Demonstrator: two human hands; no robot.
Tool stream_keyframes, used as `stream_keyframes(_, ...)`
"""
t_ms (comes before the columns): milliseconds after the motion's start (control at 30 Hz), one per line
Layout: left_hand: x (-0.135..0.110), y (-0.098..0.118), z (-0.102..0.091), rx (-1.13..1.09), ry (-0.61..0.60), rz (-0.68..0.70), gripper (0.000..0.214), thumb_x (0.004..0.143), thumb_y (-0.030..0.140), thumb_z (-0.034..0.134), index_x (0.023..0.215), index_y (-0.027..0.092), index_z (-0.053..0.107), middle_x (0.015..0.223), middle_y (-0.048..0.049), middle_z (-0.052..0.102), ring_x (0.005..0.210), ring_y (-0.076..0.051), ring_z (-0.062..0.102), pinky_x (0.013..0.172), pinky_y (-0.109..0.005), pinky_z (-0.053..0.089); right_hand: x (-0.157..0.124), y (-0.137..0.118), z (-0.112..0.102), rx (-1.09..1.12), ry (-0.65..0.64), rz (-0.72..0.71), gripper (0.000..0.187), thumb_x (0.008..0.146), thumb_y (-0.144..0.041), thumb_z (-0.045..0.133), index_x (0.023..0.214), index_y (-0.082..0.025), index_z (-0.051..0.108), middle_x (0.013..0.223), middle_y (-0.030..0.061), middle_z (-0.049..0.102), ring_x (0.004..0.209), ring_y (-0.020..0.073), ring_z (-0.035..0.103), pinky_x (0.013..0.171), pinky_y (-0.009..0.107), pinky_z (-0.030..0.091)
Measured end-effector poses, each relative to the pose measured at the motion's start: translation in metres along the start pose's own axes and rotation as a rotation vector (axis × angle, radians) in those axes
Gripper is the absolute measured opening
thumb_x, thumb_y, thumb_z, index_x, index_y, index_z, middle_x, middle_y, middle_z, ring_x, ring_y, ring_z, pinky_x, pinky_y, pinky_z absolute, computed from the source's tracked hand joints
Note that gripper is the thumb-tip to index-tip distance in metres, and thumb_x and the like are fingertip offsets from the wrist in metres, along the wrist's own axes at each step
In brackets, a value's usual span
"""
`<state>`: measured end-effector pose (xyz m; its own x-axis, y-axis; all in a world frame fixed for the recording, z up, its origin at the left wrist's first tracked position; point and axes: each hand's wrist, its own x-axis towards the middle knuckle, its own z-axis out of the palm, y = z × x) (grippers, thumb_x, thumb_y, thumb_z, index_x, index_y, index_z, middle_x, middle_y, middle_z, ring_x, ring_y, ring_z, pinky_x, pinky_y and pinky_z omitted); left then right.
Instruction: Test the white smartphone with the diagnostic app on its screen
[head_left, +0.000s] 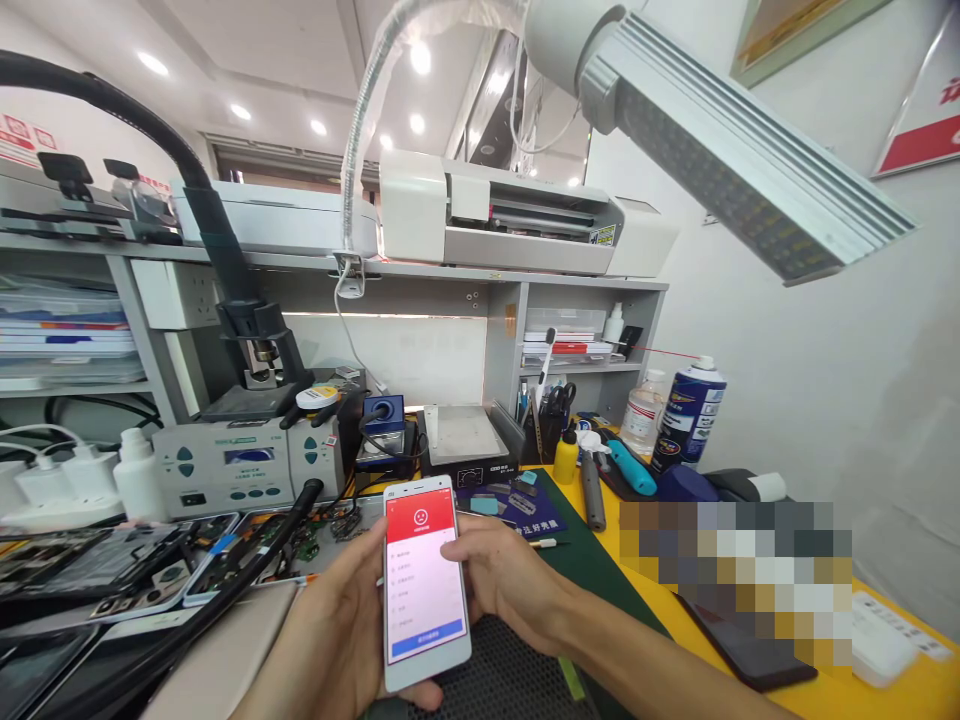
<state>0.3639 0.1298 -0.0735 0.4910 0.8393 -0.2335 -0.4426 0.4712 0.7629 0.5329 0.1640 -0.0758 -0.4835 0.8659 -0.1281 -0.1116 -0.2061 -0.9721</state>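
A white smartphone (424, 585) is held upright in front of me, its lit screen facing me. The screen has a red band with a sad-face icon on top, a list of rows and a blue bar at the bottom. My left hand (341, 615) wraps the phone's left side, with a fingertip showing under its lower edge. My right hand (510, 572) grips the right edge; its thumb lies over the upper right of the screen. The fingers behind the phone are hidden. Below the phone is a dark textured mat (502, 670).
To the left stand a hot-air rework station (244, 465) and trays of phone parts (217, 550), with a black hose (247, 580) crossing. A hot plate (469, 445) stands behind. Rightward are a yellow bottle (565, 458), a spray can (686, 415) and a dark phone (750, 640). A lamp (720, 150) hangs above.
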Motion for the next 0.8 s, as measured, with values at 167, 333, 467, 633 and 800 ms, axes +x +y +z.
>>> stream_keyframes(167, -0.001, 0.0, 0.001, 0.004, -0.007, 0.0, 0.067, 0.094, 0.051, 0.052, 0.151, 0.019, 0.037, 0.111, -0.0144, 0.074, 0.084, -0.028, 0.068, 0.059, -0.039, 0.053, -0.001, -0.001, -0.001, 0.0, 0.001, -0.002, 0.04, 0.067, -0.035, 0.061, 0.101, -0.015, 0.07, 0.085, 0.0091, 0.071, 0.071, 0.0209, 0.06, 0.065, 0.035, 0.047)
stream_keyframes(333, 0.002, -0.001, -0.003, 0.007, -0.017, -0.006, 0.068, 0.093, 0.052, 0.051, 0.151, 0.02, 0.037, 0.11, -0.0138, 0.074, 0.082, -0.027, 0.067, 0.059, -0.039, 0.053, 0.0, 0.001, -0.001, 0.0, 0.009, -0.002, 0.042, 0.062, -0.03, 0.058, 0.1, -0.016, 0.071, 0.083, 0.0077, 0.072, 0.069, 0.0199, 0.06, 0.061, 0.032, 0.047)
stream_keyframes(467, 0.005, -0.003, -0.008, 0.014, -0.003, -0.02, 0.071, 0.091, 0.057, 0.051, 0.151, 0.022, 0.038, 0.108, -0.0126, 0.074, 0.084, -0.029, 0.067, 0.06, -0.04, 0.054, 0.003, 0.005, -0.003, -0.032, -0.007, -0.002, 0.048, 0.053, -0.018, 0.057, 0.098, -0.016, 0.071, 0.083, 0.0061, 0.073, 0.067, 0.0195, 0.063, 0.057, 0.03, 0.047)
stream_keyframes(633, 0.005, -0.004, -0.009, 0.011, 0.004, -0.018, 0.069, 0.091, 0.056, 0.051, 0.151, 0.022, 0.04, 0.106, -0.0131, 0.074, 0.084, -0.03, 0.066, 0.06, -0.041, 0.055, 0.005, 0.007, -0.006, -0.038, -0.031, -0.018, 0.053, 0.05, -0.013, 0.055, 0.1, -0.016, 0.071, 0.086, 0.006, 0.074, 0.066, 0.019, 0.065, 0.055, 0.029, 0.047)
stream_keyframes(800, 0.004, -0.002, -0.006, 0.001, 0.029, -0.031, 0.072, 0.09, 0.056, 0.054, 0.152, 0.022, 0.038, 0.114, -0.0146, 0.074, 0.083, -0.03, 0.067, 0.06, -0.041, 0.055, 0.003, 0.007, -0.005, -0.048, -0.02, -0.008, 0.049, 0.053, -0.014, 0.058, 0.099, -0.017, 0.072, 0.086, 0.0056, 0.074, 0.066, 0.0193, 0.065, 0.057, 0.029, 0.048)
